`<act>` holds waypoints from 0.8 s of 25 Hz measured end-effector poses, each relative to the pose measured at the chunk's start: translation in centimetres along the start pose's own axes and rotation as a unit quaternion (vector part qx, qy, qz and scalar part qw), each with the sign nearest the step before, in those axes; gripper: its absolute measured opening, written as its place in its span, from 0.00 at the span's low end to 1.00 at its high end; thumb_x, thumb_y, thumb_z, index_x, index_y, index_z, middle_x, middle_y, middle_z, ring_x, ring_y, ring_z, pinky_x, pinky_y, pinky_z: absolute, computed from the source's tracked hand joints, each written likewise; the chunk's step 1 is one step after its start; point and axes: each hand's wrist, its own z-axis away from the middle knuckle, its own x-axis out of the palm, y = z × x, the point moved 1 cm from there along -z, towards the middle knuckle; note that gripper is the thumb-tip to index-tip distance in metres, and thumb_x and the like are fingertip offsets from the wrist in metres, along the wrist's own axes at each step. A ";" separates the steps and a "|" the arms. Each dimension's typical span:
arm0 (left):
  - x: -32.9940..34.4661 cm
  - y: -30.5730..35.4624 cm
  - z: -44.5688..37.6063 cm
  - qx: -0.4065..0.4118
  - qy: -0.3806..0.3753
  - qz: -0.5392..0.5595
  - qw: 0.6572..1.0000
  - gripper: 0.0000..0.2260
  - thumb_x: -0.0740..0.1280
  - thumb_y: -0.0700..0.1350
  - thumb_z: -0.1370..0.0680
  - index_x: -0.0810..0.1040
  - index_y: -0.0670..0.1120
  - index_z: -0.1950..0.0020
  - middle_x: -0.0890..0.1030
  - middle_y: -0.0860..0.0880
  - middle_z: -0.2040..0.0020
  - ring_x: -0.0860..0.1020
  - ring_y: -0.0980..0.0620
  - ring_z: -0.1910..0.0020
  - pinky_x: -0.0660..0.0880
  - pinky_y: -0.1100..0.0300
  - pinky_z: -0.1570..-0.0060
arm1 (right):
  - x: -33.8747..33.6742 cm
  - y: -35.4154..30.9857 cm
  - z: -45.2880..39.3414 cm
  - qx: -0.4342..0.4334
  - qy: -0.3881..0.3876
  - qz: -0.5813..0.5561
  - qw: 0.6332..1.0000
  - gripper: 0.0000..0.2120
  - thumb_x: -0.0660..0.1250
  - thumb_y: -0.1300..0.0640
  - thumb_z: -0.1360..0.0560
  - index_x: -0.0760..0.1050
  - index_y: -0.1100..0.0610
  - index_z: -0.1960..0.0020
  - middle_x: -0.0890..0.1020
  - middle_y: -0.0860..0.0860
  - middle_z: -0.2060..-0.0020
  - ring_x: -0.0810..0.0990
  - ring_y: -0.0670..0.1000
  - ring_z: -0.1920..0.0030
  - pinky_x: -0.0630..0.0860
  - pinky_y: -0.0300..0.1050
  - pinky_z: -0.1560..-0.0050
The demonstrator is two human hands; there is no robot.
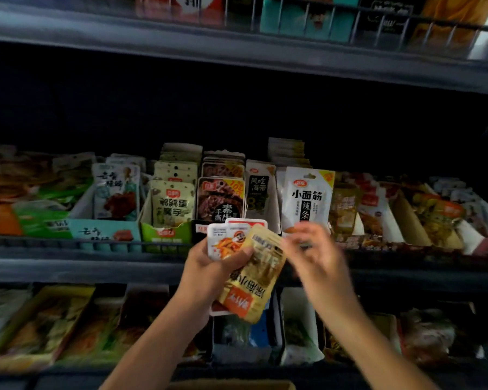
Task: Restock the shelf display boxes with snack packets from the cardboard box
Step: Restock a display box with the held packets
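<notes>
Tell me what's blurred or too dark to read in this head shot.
Head view: right hand is motion-blurred, so its grip is unclear; left hand and its yellow packet are fairly sharp; the shelf back is near black; frame edges smear, and shelf rails bow from the wide lens.

The left hand (209,266) was raised with fingers and thumb curled in a grip; the right hand (317,254), blurred, hovered beside it with fingers loosely bent.

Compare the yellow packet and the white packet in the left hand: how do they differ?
The yellow packet lies in front, tilted, its print upside down; the white packet sits behind, mostly covered, only its top showing. The yellow one reaches lower. Both are gripped by the left hand.
</notes>
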 end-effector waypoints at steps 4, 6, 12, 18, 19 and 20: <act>0.4 -0.9 1.0 -0.032 -0.033 0.052 0.998 0.11 0.71 0.42 0.24 0.81 0.44 0.43 0.86 0.42 0.50 0.85 0.43 0.52 0.82 0.47 0.51 | 2.9 1.8 2.3 0.221 -0.052 -0.223 0.948 0.19 0.76 0.58 0.30 0.77 0.47 0.41 0.86 0.48 0.52 0.85 0.49 0.51 0.81 0.48 0.52; 0.3 -1.3 1.2 -0.072 -0.053 0.096 0.991 0.12 0.67 0.39 0.22 0.79 0.45 0.39 0.86 0.41 0.48 0.84 0.40 0.50 0.80 0.43 0.47 | 2.3 2.6 1.9 0.236 0.024 -0.245 0.940 0.14 0.76 0.58 0.30 0.81 0.50 0.45 0.87 0.49 0.53 0.85 0.50 0.50 0.79 0.51 0.47; -0.2 -2.5 1.2 -0.079 -0.006 0.088 0.993 0.14 0.71 0.38 0.25 0.80 0.47 0.41 0.87 0.44 0.52 0.85 0.44 0.56 0.81 0.45 0.53 | -0.3 2.5 1.2 -0.101 0.103 -0.125 0.982 0.10 0.70 0.66 0.25 0.80 0.54 0.47 0.85 0.47 0.50 0.83 0.46 0.47 0.80 0.37 0.53; -0.4 -2.2 1.1 -0.087 -0.084 0.174 0.977 0.16 0.67 0.48 0.27 0.80 0.46 0.41 0.85 0.43 0.50 0.84 0.46 0.57 0.80 0.51 0.59 | 1.1 2.3 1.9 -0.039 -0.126 -0.207 0.969 0.19 0.56 0.69 0.28 0.85 0.57 0.58 0.86 0.53 0.52 0.83 0.50 0.47 0.79 0.40 0.48; -0.3 -2.3 1.3 -0.090 -0.097 0.167 0.977 0.17 0.68 0.48 0.27 0.79 0.46 0.39 0.85 0.42 0.47 0.84 0.44 0.54 0.80 0.49 0.55 | 1.0 2.2 1.9 -0.022 -0.115 -0.211 0.970 0.17 0.57 0.68 0.25 0.84 0.56 0.57 0.86 0.52 0.54 0.83 0.50 0.49 0.79 0.40 0.50; -0.1 -2.4 1.4 -0.089 -0.102 0.150 0.979 0.18 0.69 0.47 0.27 0.78 0.45 0.38 0.84 0.41 0.46 0.84 0.43 0.51 0.79 0.47 0.52 | 0.9 2.2 2.0 -0.013 -0.091 -0.185 0.978 0.16 0.58 0.68 0.22 0.82 0.53 0.54 0.85 0.50 0.54 0.83 0.48 0.50 0.79 0.40 0.52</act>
